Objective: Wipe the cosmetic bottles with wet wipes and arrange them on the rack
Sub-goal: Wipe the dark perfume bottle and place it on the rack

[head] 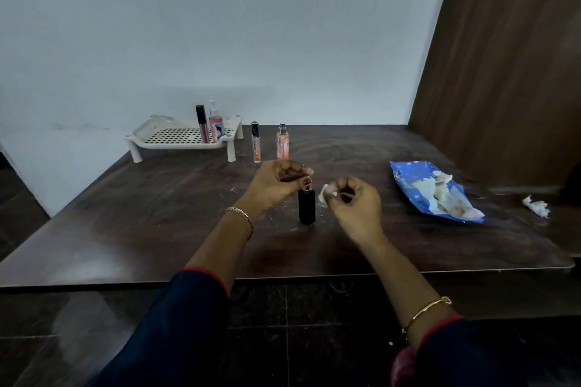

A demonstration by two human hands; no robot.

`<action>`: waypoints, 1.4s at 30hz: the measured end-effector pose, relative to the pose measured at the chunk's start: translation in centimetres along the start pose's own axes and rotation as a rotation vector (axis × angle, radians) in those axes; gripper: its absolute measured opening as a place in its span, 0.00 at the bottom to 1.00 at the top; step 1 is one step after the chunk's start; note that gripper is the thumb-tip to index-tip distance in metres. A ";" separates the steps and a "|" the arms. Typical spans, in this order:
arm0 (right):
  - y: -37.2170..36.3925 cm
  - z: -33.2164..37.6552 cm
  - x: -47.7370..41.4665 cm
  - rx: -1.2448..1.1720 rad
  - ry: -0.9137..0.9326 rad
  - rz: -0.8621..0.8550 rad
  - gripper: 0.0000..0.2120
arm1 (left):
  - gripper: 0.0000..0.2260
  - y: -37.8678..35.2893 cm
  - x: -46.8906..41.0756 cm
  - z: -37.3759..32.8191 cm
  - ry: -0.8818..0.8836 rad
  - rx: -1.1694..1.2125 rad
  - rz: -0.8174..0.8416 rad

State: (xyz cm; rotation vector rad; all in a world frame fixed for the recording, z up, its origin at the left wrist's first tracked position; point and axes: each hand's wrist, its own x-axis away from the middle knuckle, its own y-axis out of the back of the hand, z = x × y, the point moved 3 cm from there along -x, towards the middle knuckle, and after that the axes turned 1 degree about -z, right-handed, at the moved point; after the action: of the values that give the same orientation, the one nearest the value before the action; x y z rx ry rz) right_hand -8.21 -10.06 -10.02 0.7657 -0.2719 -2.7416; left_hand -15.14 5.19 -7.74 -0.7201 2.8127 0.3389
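Fingers [301, 171] of the left hand [276, 182] are pinched on the silver neck of a small black bottle [307, 206] standing upright on the table [157, 214], pretty much center front. Right hand [352, 198] is just beside it, fingers curled tight around a crumpled wet wipe [324, 193], not quite touching the bottle as far as I can see.

Progress-wise, I'd say we're not even halfway: two bottles already stand on the white rack [176, 135] at the back left, a dark lip gloss [202, 122] and a pink spray bottle [215, 126]. Two more, a clear tube [256, 143] and a peach spray bottle [282, 143], wait on the table right of the rack. Wipes pack [434, 192] lies open on the right.

Black bottle looks matte and boxy, cap off I think.
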 end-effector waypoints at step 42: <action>-1.3 2.0 0.9 0.391 0.609 0.242 0.10 | 0.11 0.9 0.7 1.0 0.023 0.156 0.119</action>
State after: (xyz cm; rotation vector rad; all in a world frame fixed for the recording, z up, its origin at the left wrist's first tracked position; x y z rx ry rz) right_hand -10.27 -8.91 -9.14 1.5038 -0.7136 -2.1237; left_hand -16.04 5.93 -8.72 -0.5279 2.8712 0.1291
